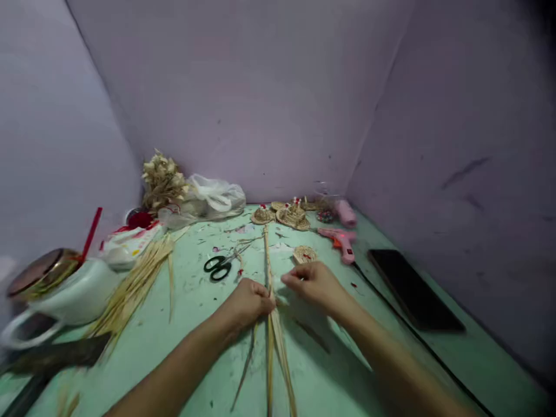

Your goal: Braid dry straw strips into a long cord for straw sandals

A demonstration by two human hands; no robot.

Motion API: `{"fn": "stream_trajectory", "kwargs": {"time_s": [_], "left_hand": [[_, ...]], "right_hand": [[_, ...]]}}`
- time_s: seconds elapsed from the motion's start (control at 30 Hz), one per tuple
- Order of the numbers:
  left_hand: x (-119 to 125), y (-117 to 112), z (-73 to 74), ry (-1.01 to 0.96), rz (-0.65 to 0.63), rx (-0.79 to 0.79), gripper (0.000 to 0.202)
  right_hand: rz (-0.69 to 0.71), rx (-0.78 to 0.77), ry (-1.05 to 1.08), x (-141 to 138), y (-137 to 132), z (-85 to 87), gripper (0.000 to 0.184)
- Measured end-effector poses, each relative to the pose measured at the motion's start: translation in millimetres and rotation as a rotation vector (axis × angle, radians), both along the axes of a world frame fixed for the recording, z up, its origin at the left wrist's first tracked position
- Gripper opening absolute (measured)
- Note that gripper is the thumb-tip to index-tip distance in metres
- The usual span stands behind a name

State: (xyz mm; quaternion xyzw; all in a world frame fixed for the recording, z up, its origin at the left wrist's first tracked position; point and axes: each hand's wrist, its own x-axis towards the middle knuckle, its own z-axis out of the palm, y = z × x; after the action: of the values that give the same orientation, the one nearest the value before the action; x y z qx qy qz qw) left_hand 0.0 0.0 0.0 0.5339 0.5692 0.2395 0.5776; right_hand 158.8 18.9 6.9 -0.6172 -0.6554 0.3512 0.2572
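Observation:
A long braid of dried straw strips (268, 255) lies down the middle of the green table (330, 376), its loose ends (278, 359) trailing toward me. My left hand (247, 302) is closed on the braid at its near end, knuckles up. My right hand (313, 284) is just to the right, fingers curled and pinching a strand at the same spot. A small woven straw disc (304, 253) lies just beyond my right hand.
Black scissors (218, 267), a bundle of straw strips (134, 284), a white mug (65, 292) and a plastic bag (212, 197) sit left and back. Woven straw pieces (286, 215), a pink glue gun (341, 240) and a dark phone (412, 289) lie to the right. Walls enclose the table.

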Motion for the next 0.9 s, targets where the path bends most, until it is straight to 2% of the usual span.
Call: {"fn": "stream_trajectory", "kwargs": {"time_s": [0.13, 0.23, 0.37, 0.47, 0.57, 0.63, 0.77, 0.9], "left_hand": [[-2, 3, -9.4, -0.031, -0.012, -0.014, 0.007], [-2, 2, -9.0, -0.058, -0.021, -0.014, 0.010], [-2, 1, -5.2, -0.061, -0.019, -0.017, 0.022], [-3, 1, -4.9, -0.058, -0.036, -0.029, 0.023], [-2, 2, -4.1, -0.039, -0.028, -0.033, 0.023], [-2, 1, -2.3, -0.036, -0.022, -0.029, 0.024], [-2, 1, 0.9, -0.031, -0.013, -0.050, 0.025], [-2, 1, -0.4, -0.031, -0.016, -0.041, 0.026]], "right_hand": [[0.025, -0.005, 0.150, -23, -11, -25.3, 0.023], [-0.028, -0.010, 0.132, -29, -14, -31.4, 0.020], [-0.062, -0.015, 0.154, -24, -10, -21.4, 0.014], [-0.082, -0.074, 0.347, -12, -4, -6.9, 0.014], [-0.027, -0.203, 0.505, 2, 1, 1.7, 0.014], [0.011, -0.157, 0.405, 7, 2, -0.9, 0.012], [0.112, -0.020, 0.062, 1, -1, -18.6, 0.014], [0.159, -0.014, -0.013, -7, -5, -24.9, 0.021]]}}
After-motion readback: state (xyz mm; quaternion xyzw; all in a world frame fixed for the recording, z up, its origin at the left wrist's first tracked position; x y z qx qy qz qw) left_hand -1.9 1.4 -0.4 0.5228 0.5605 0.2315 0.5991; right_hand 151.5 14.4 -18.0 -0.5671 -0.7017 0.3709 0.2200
